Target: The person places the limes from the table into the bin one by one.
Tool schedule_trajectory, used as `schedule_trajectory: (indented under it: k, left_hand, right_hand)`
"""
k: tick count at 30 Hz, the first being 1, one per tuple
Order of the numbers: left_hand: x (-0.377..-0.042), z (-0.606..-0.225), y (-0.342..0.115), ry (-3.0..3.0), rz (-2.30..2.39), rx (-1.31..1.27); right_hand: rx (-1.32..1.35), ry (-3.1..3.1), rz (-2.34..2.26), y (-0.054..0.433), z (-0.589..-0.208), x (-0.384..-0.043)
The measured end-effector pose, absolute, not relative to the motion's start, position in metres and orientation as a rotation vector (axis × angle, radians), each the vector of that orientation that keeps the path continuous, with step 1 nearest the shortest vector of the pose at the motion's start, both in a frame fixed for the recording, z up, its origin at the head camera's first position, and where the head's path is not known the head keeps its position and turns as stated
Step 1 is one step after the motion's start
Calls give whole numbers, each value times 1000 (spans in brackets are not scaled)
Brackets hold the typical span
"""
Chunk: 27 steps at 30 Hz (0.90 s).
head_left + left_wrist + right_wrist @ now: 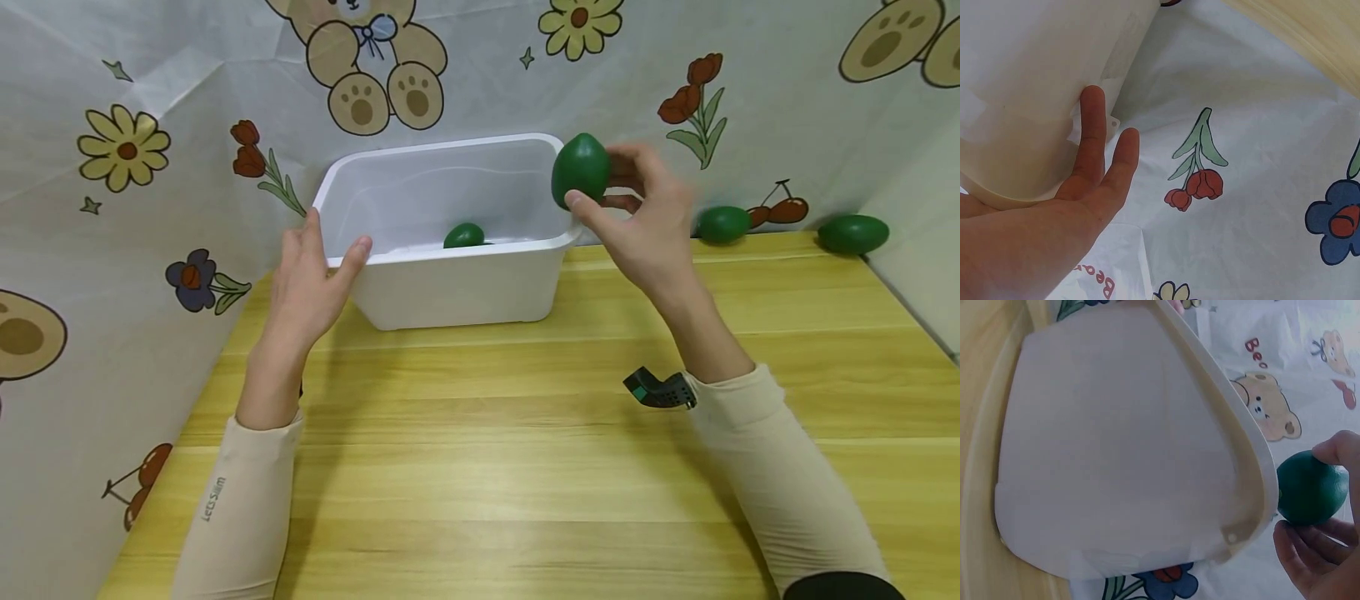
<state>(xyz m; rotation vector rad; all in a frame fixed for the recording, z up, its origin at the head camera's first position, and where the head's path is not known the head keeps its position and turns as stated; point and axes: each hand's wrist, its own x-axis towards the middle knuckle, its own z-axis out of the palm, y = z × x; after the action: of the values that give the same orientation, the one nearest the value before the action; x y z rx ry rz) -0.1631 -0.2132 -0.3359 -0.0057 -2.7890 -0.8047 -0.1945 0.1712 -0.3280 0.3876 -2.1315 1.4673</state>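
In the head view my right hand (648, 221) pinches a smooth dark green oval fruit (581, 169), slightly pointed at the top, between thumb and fingers. It is raised at the right end of a white plastic bin (457, 292), overlapping the rim. The right wrist view shows the fruit (1312, 489) close beside that rim. Inside the bin lies another green fruit (463, 235), partly hidden by the front wall. My left hand (311, 279) holds the bin's front left corner, thumb over the rim. In the left wrist view, extended fingers (1092, 125) lie along the outer wall.
Two more green fruits lie at the table's back edge, one green fruit (723, 224) near the right hand and another green fruit (853, 234) farther right. Behind the wooden table (480, 450) hangs a printed white cloth (480, 83). The bin stands close to it.
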Motion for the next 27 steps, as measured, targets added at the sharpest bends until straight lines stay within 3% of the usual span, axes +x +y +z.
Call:
schedule_trajectory:
  k: [13,27]
  left_hand:
    - [-163,-336,-214,-2792,-811,-14]
    - [-163,-336,-213,-2787,-795,-15]
  right_hand:
    - [462,-2240,1467,165,-331,-192]
    - [272,-2263,1455,186,-347,-212]
